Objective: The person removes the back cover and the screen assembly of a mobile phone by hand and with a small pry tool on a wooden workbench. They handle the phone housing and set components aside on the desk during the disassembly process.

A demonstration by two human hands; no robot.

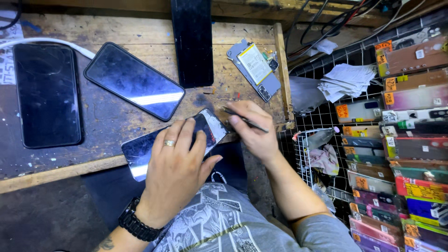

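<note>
View from above a worn wooden workbench. A phone, screen up w/ dark glass, lies at the bench's front edge, its near end hanging slightly past the edge over the person's lap. The left hand rests flat on top of it, fingers spread and pressing down, palm covering the phone's middle; a ring on one finger, black watch on the wrist. The phone's top end, w/ a pale strip showing, sticks out beyond the fingertips toward the right hand.

The right hand is just beside that top end, fingers pinched closed around a thin dark tool, held like a pen; tool tip points left toward the phone's top corner. Whether tip touches the phone: cannot tell.

Elsewhere on the bench: a black phone near the left edge, a second dark phone angled at centre, a black slab at the back edge, and an opened phone body w/ battery exposed near the back right corner. Right of the bench, a wire rack holding stacked phone cases.
</note>
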